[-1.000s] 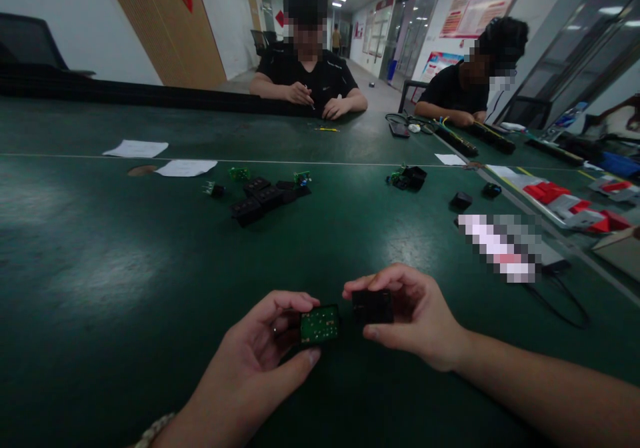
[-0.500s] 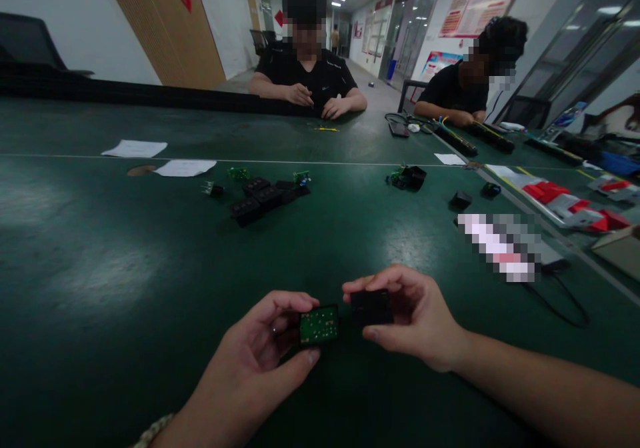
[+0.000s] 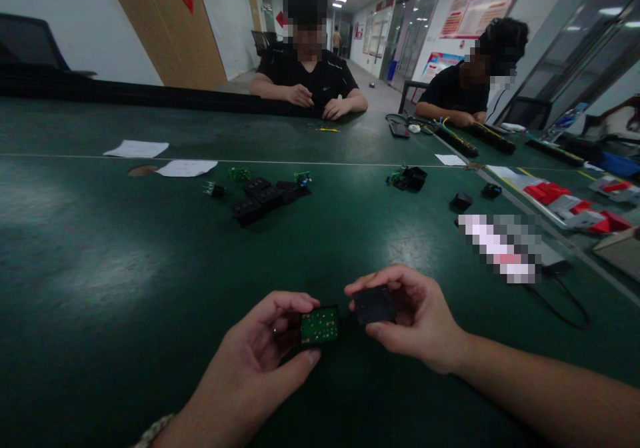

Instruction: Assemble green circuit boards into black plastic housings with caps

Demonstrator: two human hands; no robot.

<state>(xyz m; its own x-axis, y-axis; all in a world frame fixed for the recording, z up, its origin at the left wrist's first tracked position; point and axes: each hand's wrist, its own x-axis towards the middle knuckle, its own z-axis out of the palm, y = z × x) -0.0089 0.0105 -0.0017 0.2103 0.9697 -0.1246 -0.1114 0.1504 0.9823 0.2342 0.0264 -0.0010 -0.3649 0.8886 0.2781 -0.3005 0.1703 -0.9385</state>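
Observation:
Between thumb and fingers, my left hand [image 3: 265, 348] grips a small green circuit board [image 3: 320, 326] set in a black housing, its solder-dotted face turned toward me. Just to the right, my right hand [image 3: 417, 315] is closed on a black plastic cover [image 3: 375, 305], a flat rectangular side of it showing. The board and the cover are held apart, with a narrow gap between them, above the green table [image 3: 165, 341]. What lies behind the cover is hidden by it.
Black plastic housings [image 3: 260, 198] lie ahead with small circuit boards [image 3: 239, 175] around them. Farther right are more black parts [image 3: 413, 179], a black block [image 3: 461, 201] and a cable [image 3: 570, 301]. White papers [image 3: 187, 168] lie at left. Two people sit across the table.
The black cover in my right hand has tilted and shifted slightly right, showing more of its flat face. My left hand and the board stay nearly still.

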